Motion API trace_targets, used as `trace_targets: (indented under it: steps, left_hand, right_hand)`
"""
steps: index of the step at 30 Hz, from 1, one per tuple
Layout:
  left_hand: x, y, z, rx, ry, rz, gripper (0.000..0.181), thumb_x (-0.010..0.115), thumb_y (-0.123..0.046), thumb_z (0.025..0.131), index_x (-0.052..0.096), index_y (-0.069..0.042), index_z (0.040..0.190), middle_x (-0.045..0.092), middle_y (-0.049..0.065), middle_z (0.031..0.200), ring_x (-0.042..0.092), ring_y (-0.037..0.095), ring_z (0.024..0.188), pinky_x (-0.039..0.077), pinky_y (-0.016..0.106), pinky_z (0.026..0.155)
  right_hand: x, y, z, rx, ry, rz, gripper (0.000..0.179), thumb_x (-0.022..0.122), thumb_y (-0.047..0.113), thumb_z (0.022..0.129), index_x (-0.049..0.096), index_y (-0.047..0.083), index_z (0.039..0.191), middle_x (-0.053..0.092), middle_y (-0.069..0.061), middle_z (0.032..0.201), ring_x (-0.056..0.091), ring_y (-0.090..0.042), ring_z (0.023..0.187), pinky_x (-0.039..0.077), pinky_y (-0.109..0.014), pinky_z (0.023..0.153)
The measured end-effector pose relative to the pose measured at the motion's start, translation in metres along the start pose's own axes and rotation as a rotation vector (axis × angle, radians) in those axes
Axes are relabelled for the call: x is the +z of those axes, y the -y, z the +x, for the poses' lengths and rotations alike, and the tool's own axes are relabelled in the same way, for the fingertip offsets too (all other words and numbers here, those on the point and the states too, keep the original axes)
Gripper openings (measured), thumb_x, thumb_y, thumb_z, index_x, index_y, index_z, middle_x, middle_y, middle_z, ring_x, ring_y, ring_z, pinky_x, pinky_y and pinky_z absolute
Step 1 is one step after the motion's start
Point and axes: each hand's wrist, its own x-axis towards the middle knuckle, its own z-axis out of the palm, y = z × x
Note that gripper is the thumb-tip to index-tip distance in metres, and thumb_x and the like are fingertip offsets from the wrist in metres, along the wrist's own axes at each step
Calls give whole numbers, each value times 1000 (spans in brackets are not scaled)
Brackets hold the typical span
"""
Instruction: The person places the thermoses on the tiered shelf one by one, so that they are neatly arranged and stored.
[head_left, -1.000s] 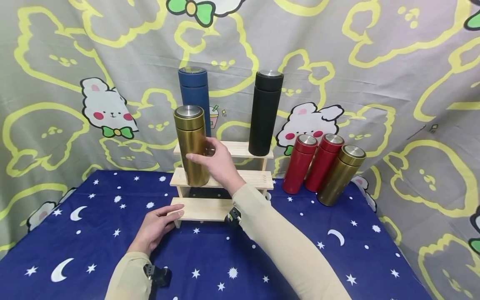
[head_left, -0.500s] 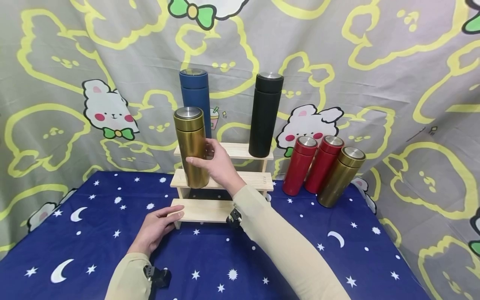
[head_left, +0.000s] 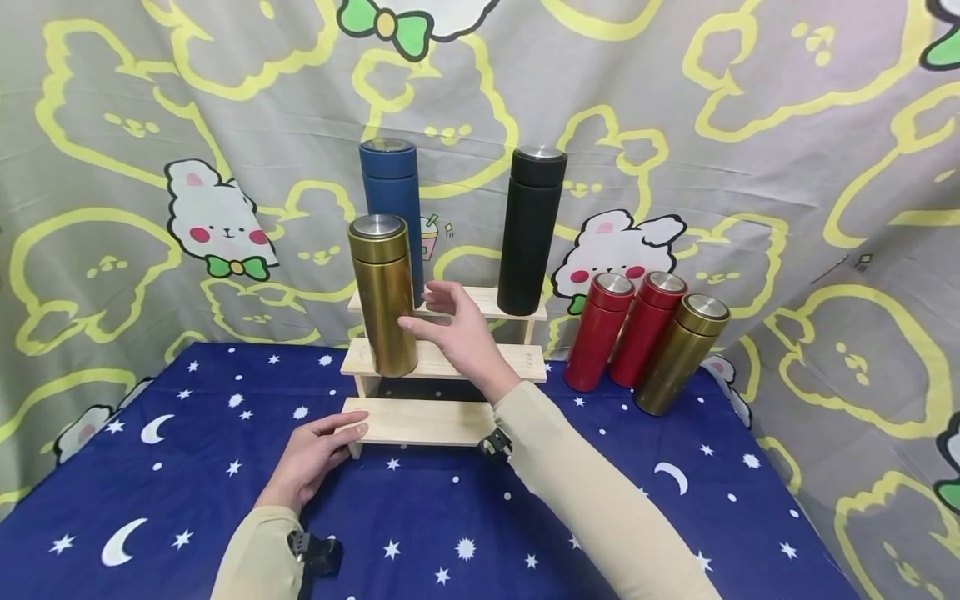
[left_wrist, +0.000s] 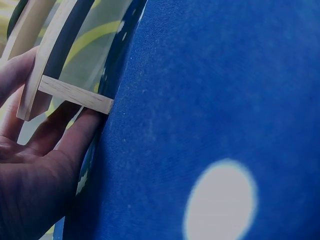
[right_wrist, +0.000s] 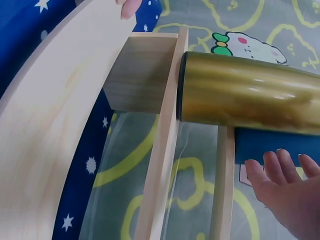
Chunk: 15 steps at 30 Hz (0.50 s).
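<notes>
A gold thermos (head_left: 384,304) stands upright at the left of the middle step of a three-tier wooden stand (head_left: 420,419). Just right of it is my right hand (head_left: 465,337), fingers spread and relaxed, with nothing in its grasp. A gap shows between those fingers and the thermos in the right wrist view. My left hand (head_left: 311,454) holds the left end of the lowest step. Its thumb lies on the board and its fingers reach beneath, by the stand's leg (left_wrist: 75,93). Behind the gold thermos, a blue thermos (head_left: 392,179), partly hidden, stands on the top step.
A black thermos (head_left: 531,233) stands at the right of the top step. On the table to the right are two red thermoses, a nearer one (head_left: 597,333) and another (head_left: 648,325), beside a second gold thermos (head_left: 681,354). A patterned curtain (head_left: 285,108) hangs close behind.
My right hand has let go of the gold thermos and moved slightly right, its fingers opening. The thermos stays on the middle step. The left hand has not moved.
</notes>
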Motion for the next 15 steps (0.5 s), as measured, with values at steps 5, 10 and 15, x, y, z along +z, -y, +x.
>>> trace_targets:
  steps: [5,10,15]
  left_hand:
    - [1,-2,0,-5,1,17,51,79,-25,86,64,0,128,45,19,144,59,13,104,46,40,98]
    - [0,0,-1,-8,1,22,52,79,-26,85,64,0,128,44,19,144,59,13,105,45,42,100]
    - [0,1,-1,-13,3,25,53,79,-26,86,64,0,129,45,18,144,59,12,106,44,42,100]
  right_hand:
    - [-17,-2,-13,-31,-11,-19,58,77,29,87,52,8,136,57,-9,129,52,-18,119,44,-36,100]
    - [-33,-5,-27,-36,-9,-30,55,73,30,90,53,7,136,59,-13,128,54,-21,117,45,-41,99]
    - [-48,-8,-38,-22,-18,-65,52,69,35,93,53,11,137,62,-2,121,56,-17,114,45,-44,98]
